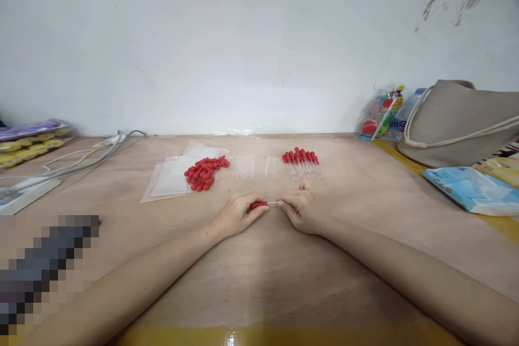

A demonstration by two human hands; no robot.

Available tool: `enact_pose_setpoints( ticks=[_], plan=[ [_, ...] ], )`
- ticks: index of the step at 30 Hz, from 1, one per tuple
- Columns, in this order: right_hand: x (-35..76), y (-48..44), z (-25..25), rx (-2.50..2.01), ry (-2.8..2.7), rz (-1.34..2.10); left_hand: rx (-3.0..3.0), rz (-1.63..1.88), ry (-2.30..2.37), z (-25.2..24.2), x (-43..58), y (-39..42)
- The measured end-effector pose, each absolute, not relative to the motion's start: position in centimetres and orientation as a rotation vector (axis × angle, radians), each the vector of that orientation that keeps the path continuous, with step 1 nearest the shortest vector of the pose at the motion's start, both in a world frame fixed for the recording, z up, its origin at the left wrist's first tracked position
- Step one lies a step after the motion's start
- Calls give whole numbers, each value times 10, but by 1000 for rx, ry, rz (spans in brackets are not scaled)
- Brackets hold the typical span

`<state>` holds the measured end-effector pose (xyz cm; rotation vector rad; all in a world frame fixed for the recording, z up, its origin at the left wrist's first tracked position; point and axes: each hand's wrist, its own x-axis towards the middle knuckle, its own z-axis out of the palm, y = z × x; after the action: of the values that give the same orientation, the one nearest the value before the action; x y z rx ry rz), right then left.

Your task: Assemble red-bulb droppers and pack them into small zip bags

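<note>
**Item: dropper parts held between two hands, mid-worktop**

Left grip point(239, 213): fingers pinched closed on a red bulb point(258, 205), held just above the worktop point(259, 281).
Right grip point(300, 211): fingers pinched closed on a clear tube point(272, 204), whose end meets the bulb. Whether the tube sits inside the bulb cannot be told.

Just beyond the hands, left to right:
- stack of clear plastic bags point(168, 175), lying flat;
- loose red bulbs in a pile point(205, 172), resting on the bags' right edge;
- row of bare clear tubes point(253, 167), side by side;
- row of finished droppers point(303, 163), red ends towards the wall.

Nothing lies between the hands and these rows.

Further out:
- Left: grey and white cables point(81, 159), and yellow and purple packs point(28, 143) at the edge.
- Right: beige bag with cord handles point(458, 119), a water bottle point(405, 111) and a colourful pouch point(379, 116) against the wall, and a blue packet point(466, 186).

Surface: pale brown board, with yellow tape point(243, 336) along the near edge.
Room: plain white wall point(243, 38), with paint flaking at upper right.
</note>
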<state>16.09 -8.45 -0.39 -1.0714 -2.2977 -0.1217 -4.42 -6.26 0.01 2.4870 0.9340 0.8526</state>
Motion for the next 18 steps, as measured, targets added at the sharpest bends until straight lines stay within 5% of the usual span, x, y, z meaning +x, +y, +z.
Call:
enact_pose_setpoints(
  ticks=[18],
  plan=[
    [181, -67, 20, -1324, -2309, 144, 2492, 956, 1065, 3, -49, -52]
  ],
)
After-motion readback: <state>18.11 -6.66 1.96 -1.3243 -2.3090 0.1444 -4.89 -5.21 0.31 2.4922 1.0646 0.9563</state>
